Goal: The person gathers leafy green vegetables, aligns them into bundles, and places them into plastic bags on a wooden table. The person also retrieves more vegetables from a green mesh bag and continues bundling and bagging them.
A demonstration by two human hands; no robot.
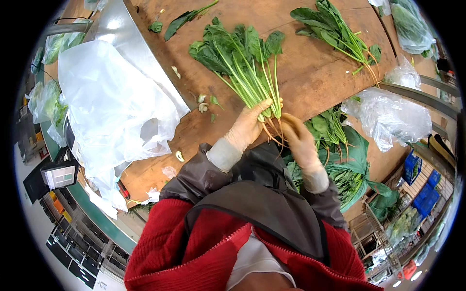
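Gloved in pale rubber, my left hand (249, 122) grips a bunch of spinach (242, 65) by its stem bases. The leaves point away from me over the wooden table (291, 82), and thin orange roots hang toward my body. My right hand (299, 140), gloved too, is beside the roots with its fingers bent; whether it pinches any of them is hidden. A second spinach bunch (336, 36) lies at the table's upper right. More rooted spinach (327, 129) sits beyond my right hand, by a green plastic bag (358, 145) full of greens.
White plastic bags (109, 98) cover a metal surface (145, 51) on the left. Leaf scraps and a loose spinach leaf (184, 23) lie on the table. Crumpled clear plastic (393, 112) is at the right, near a metal rail (418, 95). A screen (61, 176) stands lower left.
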